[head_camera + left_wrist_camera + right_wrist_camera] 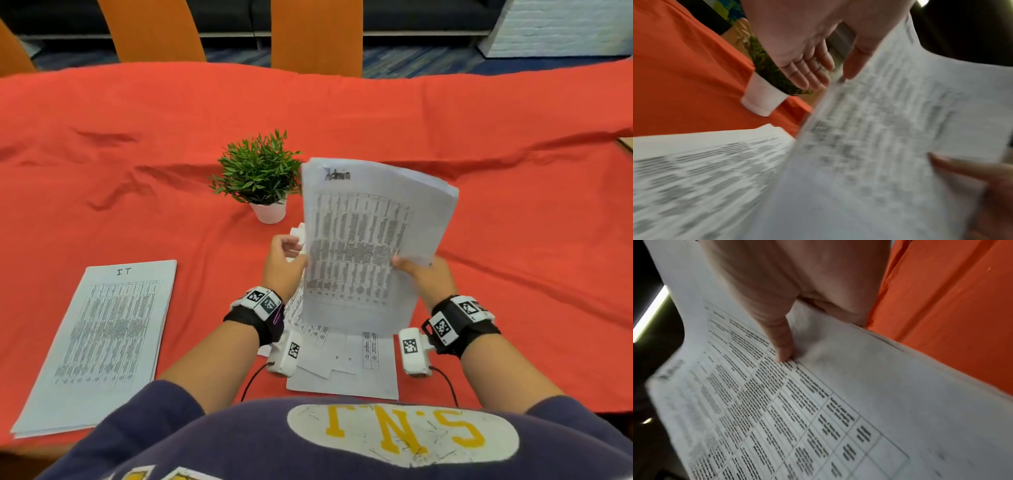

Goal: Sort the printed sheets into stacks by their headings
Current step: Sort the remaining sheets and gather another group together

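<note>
My right hand (411,269) grips a bundle of printed sheets headed "Admin" (363,240), held upright above the red-covered table (496,164). The thumb (784,352) presses the front page of the Admin bundle (828,402) and the fingers are hidden behind it. My left hand (284,257) is beside the bundle's left edge. Its fingers (809,71) are straight and spread, and the thumb reaches the edge of the Admin bundle (890,129). A stack headed "IT" (102,335) lies flat at the left. A loose pile of sheets (342,370) lies under my hands.
A small green plant in a white pot (262,181) stands just beyond my left hand, and the plant (764,97) also shows in the left wrist view. Orange chairs (315,34) line the far side of the table. The loose pile (694,178) spreads untidily near my body.
</note>
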`<action>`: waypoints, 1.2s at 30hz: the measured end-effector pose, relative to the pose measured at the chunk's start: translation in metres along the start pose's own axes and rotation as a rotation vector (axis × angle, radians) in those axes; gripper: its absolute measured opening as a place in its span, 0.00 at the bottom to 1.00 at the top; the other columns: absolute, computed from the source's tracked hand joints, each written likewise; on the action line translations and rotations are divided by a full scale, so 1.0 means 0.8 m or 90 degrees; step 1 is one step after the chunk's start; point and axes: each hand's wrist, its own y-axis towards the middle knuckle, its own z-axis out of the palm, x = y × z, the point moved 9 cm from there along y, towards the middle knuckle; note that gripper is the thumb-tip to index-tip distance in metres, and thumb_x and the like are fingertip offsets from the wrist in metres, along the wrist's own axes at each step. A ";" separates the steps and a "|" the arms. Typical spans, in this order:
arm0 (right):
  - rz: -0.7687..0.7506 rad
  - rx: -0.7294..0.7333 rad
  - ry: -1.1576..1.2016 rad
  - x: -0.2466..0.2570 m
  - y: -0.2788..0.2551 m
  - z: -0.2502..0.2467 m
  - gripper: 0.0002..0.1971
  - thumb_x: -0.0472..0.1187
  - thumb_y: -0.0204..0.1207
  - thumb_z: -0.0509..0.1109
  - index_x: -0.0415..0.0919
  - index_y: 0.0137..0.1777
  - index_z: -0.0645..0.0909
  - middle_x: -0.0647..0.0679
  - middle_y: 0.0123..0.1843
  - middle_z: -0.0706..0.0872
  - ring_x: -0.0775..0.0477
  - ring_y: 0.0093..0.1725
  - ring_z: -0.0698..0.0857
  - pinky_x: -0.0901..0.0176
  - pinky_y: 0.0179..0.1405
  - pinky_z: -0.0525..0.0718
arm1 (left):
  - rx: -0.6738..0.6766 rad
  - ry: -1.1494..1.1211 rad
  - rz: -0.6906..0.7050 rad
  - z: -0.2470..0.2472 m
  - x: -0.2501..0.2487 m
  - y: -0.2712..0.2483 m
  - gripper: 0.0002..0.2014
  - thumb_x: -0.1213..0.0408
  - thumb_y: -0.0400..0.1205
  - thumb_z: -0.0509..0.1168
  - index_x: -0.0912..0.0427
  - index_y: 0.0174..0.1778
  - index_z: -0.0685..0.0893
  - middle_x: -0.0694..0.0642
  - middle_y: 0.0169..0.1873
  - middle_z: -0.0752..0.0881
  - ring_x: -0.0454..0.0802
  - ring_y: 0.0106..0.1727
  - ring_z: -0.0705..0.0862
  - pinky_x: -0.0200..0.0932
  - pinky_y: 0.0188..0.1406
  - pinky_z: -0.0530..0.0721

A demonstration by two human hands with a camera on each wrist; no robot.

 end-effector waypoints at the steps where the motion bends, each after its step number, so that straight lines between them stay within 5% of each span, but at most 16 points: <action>1: 0.011 -0.023 0.006 -0.003 0.005 -0.018 0.05 0.32 0.69 0.78 0.41 0.41 0.88 0.50 0.38 0.91 0.49 0.37 0.89 0.55 0.45 0.85 | -0.001 0.073 -0.026 -0.006 0.022 0.006 0.14 0.73 0.77 0.66 0.61 0.58 0.76 0.58 0.56 0.80 0.52 0.55 0.79 0.45 0.59 0.80; 5: 0.097 -0.103 0.027 -0.042 0.015 -0.092 0.09 0.31 0.66 0.79 0.37 0.47 0.87 0.42 0.44 0.91 0.40 0.43 0.89 0.44 0.54 0.86 | 0.004 0.411 -0.171 -0.045 0.121 0.007 0.18 0.65 0.78 0.67 0.60 0.65 0.78 0.63 0.64 0.76 0.61 0.68 0.74 0.52 0.69 0.73; 11: 0.176 -0.165 -0.005 -0.090 -0.009 -0.152 0.08 0.32 0.67 0.79 0.39 0.43 0.85 0.33 0.54 0.88 0.34 0.52 0.88 0.37 0.62 0.83 | 0.041 0.519 -0.201 -0.048 0.160 0.000 0.29 0.63 0.76 0.71 0.61 0.73 0.71 0.63 0.67 0.76 0.63 0.71 0.73 0.54 0.70 0.75; 15: 0.201 -0.162 0.000 -0.109 -0.015 -0.164 0.11 0.34 0.65 0.81 0.37 0.46 0.86 0.35 0.52 0.90 0.34 0.52 0.89 0.34 0.61 0.83 | 0.079 0.488 -0.188 -0.030 0.158 -0.003 0.16 0.70 0.76 0.65 0.58 0.61 0.76 0.60 0.51 0.86 0.61 0.51 0.85 0.50 0.48 0.85; 19: 0.208 -0.166 0.003 -0.115 -0.014 -0.169 0.14 0.35 0.64 0.82 0.37 0.49 0.85 0.36 0.52 0.90 0.37 0.47 0.89 0.41 0.57 0.85 | 0.092 0.529 -0.180 -0.016 0.156 -0.014 0.17 0.60 0.79 0.65 0.63 0.61 0.79 0.63 0.60 0.79 0.61 0.63 0.77 0.51 0.62 0.80; 22: 0.214 -0.163 0.005 -0.117 -0.012 -0.169 0.20 0.37 0.62 0.83 0.35 0.53 0.85 0.37 0.51 0.90 0.35 0.50 0.90 0.37 0.59 0.85 | 0.066 0.511 -0.200 -0.012 0.147 -0.020 0.17 0.63 0.77 0.68 0.66 0.59 0.79 0.62 0.63 0.71 0.60 0.65 0.73 0.49 0.64 0.77; 27: 0.234 -0.150 -0.010 -0.125 -0.008 -0.170 0.25 0.41 0.57 0.86 0.36 0.54 0.85 0.39 0.51 0.91 0.35 0.51 0.89 0.34 0.60 0.84 | 0.087 0.406 -0.198 0.000 0.145 -0.012 0.20 0.67 0.74 0.65 0.62 0.63 0.78 0.61 0.56 0.82 0.59 0.50 0.83 0.47 0.48 0.84; 30: 0.233 -0.145 -0.007 -0.129 -0.005 -0.172 0.31 0.44 0.52 0.87 0.36 0.56 0.84 0.40 0.52 0.91 0.35 0.51 0.89 0.34 0.61 0.84 | 0.073 0.317 -0.188 0.001 0.135 -0.012 0.14 0.72 0.79 0.62 0.63 0.60 0.79 0.56 0.44 0.84 0.54 0.40 0.82 0.40 0.34 0.79; 32: 0.232 -0.151 -0.006 -0.122 -0.008 -0.172 0.26 0.41 0.57 0.86 0.35 0.56 0.84 0.38 0.53 0.90 0.35 0.52 0.89 0.34 0.61 0.84 | 0.047 0.265 -0.189 -0.003 0.128 -0.014 0.12 0.73 0.79 0.61 0.63 0.58 0.79 0.55 0.42 0.82 0.51 0.36 0.80 0.37 0.27 0.74; 36: 0.216 -0.148 0.006 -0.106 -0.006 -0.180 0.16 0.34 0.64 0.82 0.37 0.51 0.86 0.36 0.54 0.90 0.33 0.52 0.89 0.33 0.61 0.83 | 0.053 0.190 -0.235 -0.006 0.134 -0.027 0.18 0.73 0.78 0.64 0.59 0.61 0.68 0.57 0.45 0.81 0.49 0.36 0.80 0.39 0.29 0.76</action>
